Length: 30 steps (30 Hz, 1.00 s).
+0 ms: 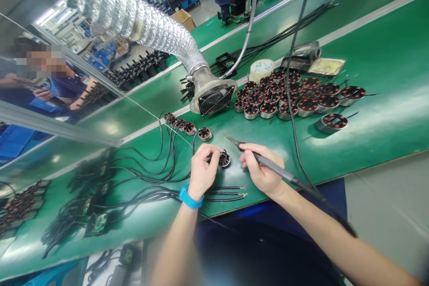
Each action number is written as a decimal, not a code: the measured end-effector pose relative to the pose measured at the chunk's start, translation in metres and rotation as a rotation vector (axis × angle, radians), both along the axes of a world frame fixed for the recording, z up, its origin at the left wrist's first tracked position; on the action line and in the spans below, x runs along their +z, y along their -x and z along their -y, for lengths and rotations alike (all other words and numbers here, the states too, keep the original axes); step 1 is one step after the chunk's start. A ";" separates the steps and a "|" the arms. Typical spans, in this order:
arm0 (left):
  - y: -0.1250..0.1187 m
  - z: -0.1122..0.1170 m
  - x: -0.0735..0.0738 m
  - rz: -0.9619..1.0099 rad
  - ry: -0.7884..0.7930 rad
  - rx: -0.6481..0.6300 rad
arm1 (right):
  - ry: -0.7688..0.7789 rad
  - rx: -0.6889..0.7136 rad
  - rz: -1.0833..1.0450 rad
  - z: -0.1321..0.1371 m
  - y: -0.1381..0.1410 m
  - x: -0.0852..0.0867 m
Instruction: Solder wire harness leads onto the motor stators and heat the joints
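My left hand (203,167), with a blue wristband (191,197), is closed in a pinch at the left edge of a small round motor (224,159) with copper windings and a metal rim. What lies between its fingertips is hidden. My right hand (263,170) is wrapped round a soldering iron (278,169) like a pen. The iron's tip points up and left, apart from the motor. Just beyond my left hand sits another motor (204,133), with a few more in a row behind it. Black cables (157,174) run in from the left, several with stripped ends below my left wrist.
A fume extractor (214,98) on a silver duct (161,27) hangs over the green bench (375,129). Many motors (307,106) stand at the right, near a tape roll (262,69) and an iron stand (301,56). A hanging cable (291,98) crosses. A person (63,85) shows at left.
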<state>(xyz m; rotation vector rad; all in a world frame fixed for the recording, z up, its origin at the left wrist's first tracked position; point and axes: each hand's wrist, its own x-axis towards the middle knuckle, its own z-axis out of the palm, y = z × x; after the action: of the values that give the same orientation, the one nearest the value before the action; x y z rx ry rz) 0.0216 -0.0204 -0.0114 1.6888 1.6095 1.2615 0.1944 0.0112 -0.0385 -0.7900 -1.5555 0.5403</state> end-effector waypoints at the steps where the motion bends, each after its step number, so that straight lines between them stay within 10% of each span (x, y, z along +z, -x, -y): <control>1: 0.000 0.000 0.000 -0.002 0.001 0.001 | -0.021 0.021 0.054 0.000 0.001 0.002; 14: -0.001 0.001 0.000 0.005 -0.001 -0.010 | 0.167 0.356 0.289 -0.002 0.015 -0.013; 30: 0.001 0.031 -0.003 0.011 0.138 0.127 | -0.044 0.209 0.421 -0.004 0.007 -0.016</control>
<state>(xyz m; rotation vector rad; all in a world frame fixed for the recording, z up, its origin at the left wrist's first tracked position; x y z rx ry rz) 0.0203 -0.0517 -0.0146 1.5148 1.7785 1.1864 0.1873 0.0154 -0.0544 -0.7426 -2.0483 0.5101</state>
